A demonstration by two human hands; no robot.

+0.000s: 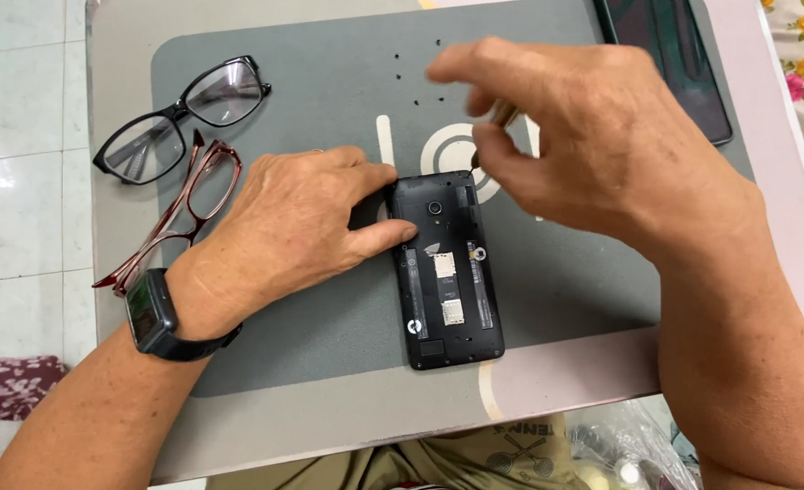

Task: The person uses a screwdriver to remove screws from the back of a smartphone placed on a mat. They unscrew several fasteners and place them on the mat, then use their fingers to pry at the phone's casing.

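Head view is showing a grey surface [130, 91] carrying a darker grey mat [329, 91], and on the mat an opened black phone [447, 272] is lying flat with its back cover off and its inner frame exposed. It is looking light, stiff and fragile, with bare card slots best left untouched, so the plain side edges are seeming the safest hold. The left hand [284, 227] is resting palm down on the mat, its grip spread loose, with fingertips pressing the phone's upper left edge to steady it. The right hand [592, 136] is hovering over the phone's top, its grip pinching a slim tool [501, 116], mostly hidden. Two pairs of glasses, black [184, 113] and red [180, 213], are lying left. Tiny black screws [417, 59] are dotting the mat above.
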